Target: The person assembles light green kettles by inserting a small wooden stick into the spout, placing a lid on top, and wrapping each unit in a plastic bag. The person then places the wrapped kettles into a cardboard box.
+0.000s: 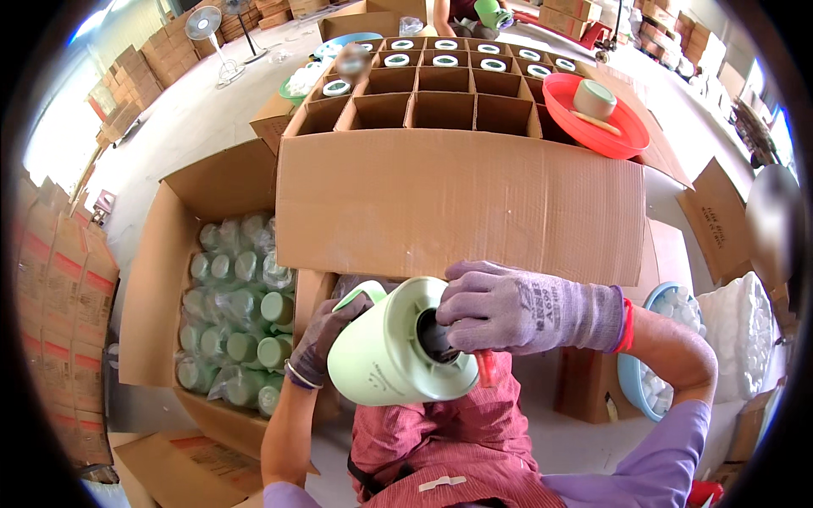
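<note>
A light green vacuum jug (373,360) lies tilted above my lap, its round dark mouth facing up and right. My left hand (322,339), in a grey glove, is closed around the jug's handle. My right hand (517,309), also gloved, bends its fingers down over the jug's mouth; its fingertips are partly hidden at the opening. A small translucent red piece (487,369) shows just below those fingers, by the rim. Whether the right fingers grip it or something inside the mouth is not clear.
Ahead stands a divided carton (457,199) with several jugs in its far cells. A red basin (631,135) holding a green cup-shaped part rests on its right corner. Left, an open box (152,279) holds bagged green parts. Right is a blue tub (628,372) of white pieces. Another person (464,21) works beyond.
</note>
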`<state>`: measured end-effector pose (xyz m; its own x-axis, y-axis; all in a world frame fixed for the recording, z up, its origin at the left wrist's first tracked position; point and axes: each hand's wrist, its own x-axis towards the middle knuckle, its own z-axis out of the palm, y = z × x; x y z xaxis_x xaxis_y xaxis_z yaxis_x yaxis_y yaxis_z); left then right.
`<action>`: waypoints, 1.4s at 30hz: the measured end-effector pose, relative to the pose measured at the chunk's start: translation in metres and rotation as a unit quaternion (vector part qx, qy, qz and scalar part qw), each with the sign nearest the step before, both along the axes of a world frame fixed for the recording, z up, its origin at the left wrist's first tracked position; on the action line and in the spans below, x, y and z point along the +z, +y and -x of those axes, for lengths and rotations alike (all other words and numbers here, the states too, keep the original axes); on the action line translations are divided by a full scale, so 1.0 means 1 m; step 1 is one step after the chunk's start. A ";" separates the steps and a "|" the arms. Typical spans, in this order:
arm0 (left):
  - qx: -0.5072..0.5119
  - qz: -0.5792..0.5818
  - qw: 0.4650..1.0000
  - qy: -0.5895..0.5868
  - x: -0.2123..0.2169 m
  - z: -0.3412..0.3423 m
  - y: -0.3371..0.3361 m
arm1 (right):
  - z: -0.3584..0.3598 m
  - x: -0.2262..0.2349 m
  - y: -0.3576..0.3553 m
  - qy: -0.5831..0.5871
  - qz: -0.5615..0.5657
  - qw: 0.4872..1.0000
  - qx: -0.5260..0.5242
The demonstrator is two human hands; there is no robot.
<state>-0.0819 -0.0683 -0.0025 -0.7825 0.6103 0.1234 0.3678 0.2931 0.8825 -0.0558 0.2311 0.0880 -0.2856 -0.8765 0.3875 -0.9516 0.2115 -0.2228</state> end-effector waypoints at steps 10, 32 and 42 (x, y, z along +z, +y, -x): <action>0.303 -0.158 0.936 0.087 -0.014 -0.068 0.024 | -0.037 -0.020 0.002 -0.606 0.147 0.654 -0.429; 0.048 0.030 0.946 -0.319 -0.039 -0.087 0.005 | 0.070 0.056 0.277 -0.058 -0.021 0.772 -0.632; 0.165 -0.195 0.945 -0.203 -0.082 -0.097 0.000 | -0.206 -0.112 0.354 -0.344 -0.099 0.525 -0.772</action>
